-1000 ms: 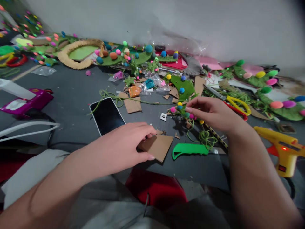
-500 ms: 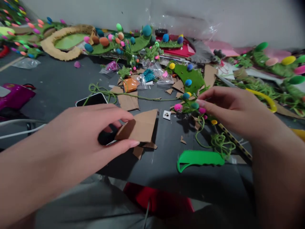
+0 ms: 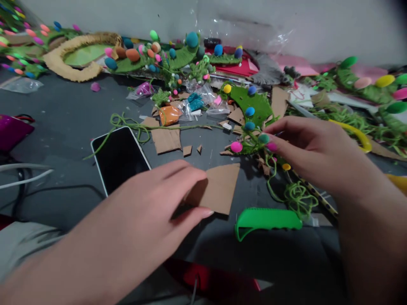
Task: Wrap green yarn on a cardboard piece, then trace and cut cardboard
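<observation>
My left hand (image 3: 152, 207) is closed on a flat, four-sided cardboard piece (image 3: 221, 188), gripping its left edge between thumb and fingers low over the dark table. My right hand (image 3: 311, 154) pinches the end of a green yarn-covered decoration (image 3: 251, 146) dotted with pink, teal and blue balls; part of it is hidden behind the fingertips. From it a loose green strand runs down to a tangle of yarn (image 3: 299, 199). Between the hands, nearer to me, lies a green utility knife (image 3: 269, 220).
A phone (image 3: 122, 156) lies left of my left hand, with a green yarn strand across its corner. Cardboard scraps (image 3: 167, 140) and small bags (image 3: 170, 114) of coloured material lie beyond. A beige ring (image 3: 73, 74) and ball-studded green leaves (image 3: 184, 57) line the wall.
My left hand has moved right and toward me with the cardboard piece, uncovering more of the phone and some small scraps. My right hand stays nearly in place, still pinching the decoration.
</observation>
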Available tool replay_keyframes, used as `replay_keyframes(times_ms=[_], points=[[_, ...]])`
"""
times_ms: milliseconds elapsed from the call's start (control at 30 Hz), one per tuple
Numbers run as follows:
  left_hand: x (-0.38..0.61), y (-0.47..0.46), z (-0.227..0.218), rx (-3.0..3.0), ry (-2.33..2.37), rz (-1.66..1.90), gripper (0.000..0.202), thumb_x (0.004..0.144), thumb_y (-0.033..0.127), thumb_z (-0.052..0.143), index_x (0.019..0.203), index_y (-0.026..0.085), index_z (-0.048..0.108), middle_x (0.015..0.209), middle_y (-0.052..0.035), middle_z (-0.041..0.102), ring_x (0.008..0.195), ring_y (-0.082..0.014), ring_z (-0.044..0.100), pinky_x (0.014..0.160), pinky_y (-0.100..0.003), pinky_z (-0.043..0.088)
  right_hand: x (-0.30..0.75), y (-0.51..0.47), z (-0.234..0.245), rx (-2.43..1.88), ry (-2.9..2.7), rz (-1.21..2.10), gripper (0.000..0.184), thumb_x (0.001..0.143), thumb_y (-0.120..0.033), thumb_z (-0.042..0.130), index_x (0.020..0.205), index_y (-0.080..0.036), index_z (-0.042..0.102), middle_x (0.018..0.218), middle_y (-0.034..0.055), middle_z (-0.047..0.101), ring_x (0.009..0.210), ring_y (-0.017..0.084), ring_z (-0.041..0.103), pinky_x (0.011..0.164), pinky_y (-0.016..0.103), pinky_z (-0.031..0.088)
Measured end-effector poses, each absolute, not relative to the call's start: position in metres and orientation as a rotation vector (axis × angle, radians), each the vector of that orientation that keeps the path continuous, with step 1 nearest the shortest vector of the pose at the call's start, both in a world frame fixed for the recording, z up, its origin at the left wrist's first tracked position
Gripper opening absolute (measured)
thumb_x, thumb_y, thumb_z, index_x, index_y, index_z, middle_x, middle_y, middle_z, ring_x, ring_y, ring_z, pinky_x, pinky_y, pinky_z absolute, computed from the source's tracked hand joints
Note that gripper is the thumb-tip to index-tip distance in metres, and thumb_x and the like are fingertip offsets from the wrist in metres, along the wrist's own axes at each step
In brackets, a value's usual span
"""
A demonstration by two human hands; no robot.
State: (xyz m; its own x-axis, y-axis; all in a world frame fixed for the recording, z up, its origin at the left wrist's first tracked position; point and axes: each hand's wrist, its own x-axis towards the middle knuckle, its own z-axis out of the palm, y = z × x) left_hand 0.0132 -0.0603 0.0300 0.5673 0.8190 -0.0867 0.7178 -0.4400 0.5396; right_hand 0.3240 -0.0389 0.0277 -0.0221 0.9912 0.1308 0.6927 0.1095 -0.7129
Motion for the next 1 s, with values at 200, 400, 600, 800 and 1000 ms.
replay_keyframes(times_ms=[200,400,600,800,1000], points=[[0.053,-0.060,0.008,2.452,1.218,0.305,0.013,0.097,0.025,0.072,0.106,0.025,0.062,0.109,-0.0034,0.073,0.099,-0.0263,0.071,0.082,-0.041,0.056,0.321,-0.042,0.025,-1.640,-1.808,0.782,0.032,0.091,-0.053,0.076,0.098,-0.022,0.079,0.078,0.0017,0.072,0.060,0.016,0.058,0.054,0.031,0.042],[0.069,-0.051,-0.004,2.321,1.304,0.444,0.045,0.092,0.031,0.082,0.128,0.023,0.057,0.113,-0.0056,0.076,0.104,-0.0320,0.074,0.085,-0.046,0.057,0.314,-0.043,0.020,-1.564,-2.042,0.697,0.025,0.095,-0.050,0.074,0.094,-0.025,0.077,0.097,0.0067,0.075,0.082,0.024,0.065,0.074,0.039,0.050],[0.065,-0.047,-0.006,2.270,1.221,0.553,0.054,0.088,0.038,0.087,0.132,0.021,0.060,0.114,-0.0052,0.074,0.099,-0.0269,0.074,0.080,-0.040,0.056,0.309,-0.041,0.013,-1.507,-2.109,0.731,0.018,0.092,-0.041,0.078,0.091,-0.023,0.078,0.097,0.0050,0.073,0.081,0.020,0.063,0.072,0.034,0.049],[0.063,-0.043,-0.004,2.343,1.110,0.583,0.040,0.100,0.036,0.071,0.137,0.022,0.067,0.126,-0.0066,0.069,0.113,-0.0258,0.071,0.095,-0.042,0.057,0.310,-0.044,0.014,-1.495,-2.092,0.674,0.018,0.091,-0.040,0.081,0.096,-0.022,0.080,0.100,0.0048,0.075,0.083,0.020,0.066,0.073,0.034,0.050],[0.065,-0.043,-0.006,2.515,0.979,0.560,0.050,0.101,0.041,0.067,0.147,0.020,0.066,0.146,-0.0142,0.061,0.132,-0.0335,0.062,0.111,-0.053,0.053,0.324,-0.050,0.054,-1.557,-2.052,0.602,0.025,0.096,-0.050,0.074,0.094,-0.026,0.079,0.093,0.0030,0.077,0.078,0.020,0.066,0.068,0.034,0.050]])
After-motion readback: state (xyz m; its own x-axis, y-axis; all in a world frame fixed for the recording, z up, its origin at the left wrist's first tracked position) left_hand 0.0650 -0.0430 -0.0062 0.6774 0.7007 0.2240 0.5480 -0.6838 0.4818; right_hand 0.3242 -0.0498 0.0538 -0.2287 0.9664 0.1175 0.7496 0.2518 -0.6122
